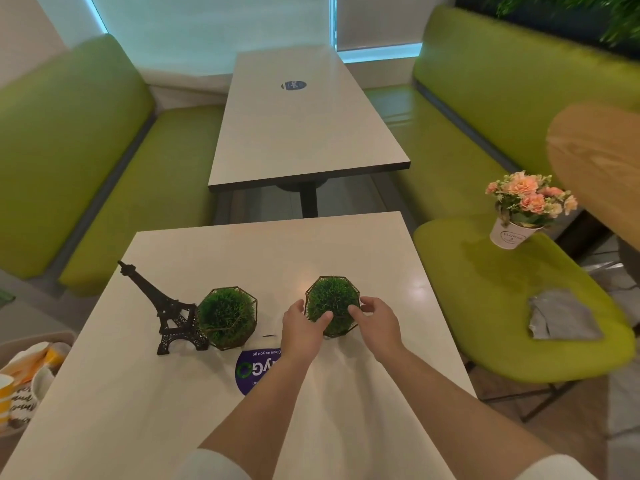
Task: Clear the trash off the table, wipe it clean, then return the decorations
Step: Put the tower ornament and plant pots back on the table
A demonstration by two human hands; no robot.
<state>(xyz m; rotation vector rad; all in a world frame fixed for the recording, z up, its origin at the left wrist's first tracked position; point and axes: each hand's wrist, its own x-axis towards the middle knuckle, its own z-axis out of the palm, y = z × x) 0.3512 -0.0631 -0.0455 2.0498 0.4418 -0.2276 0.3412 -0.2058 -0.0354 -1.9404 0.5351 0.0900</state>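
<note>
On the white table (374, 258) a round green grass ball in a wire frame (330, 299) stands right of centre. My left hand (303, 327) and my right hand (375, 320) grip it from both sides, fingers curled onto its front. A second grass ball in a wire frame (227, 317) stands to its left, touching a dark Eiffel Tower model (166, 310). A pot of pink flowers (519, 209) sits on the green chair seat (485, 278) to the right, near a grey cloth (561, 317).
A purple round sticker (252, 368) lies on the table under my left wrist. A bin with cups and wrappers (27, 379) stands at the lower left. Green benches (86, 168) flank a second table (301, 133) beyond. A wooden round table (602, 168) is at right.
</note>
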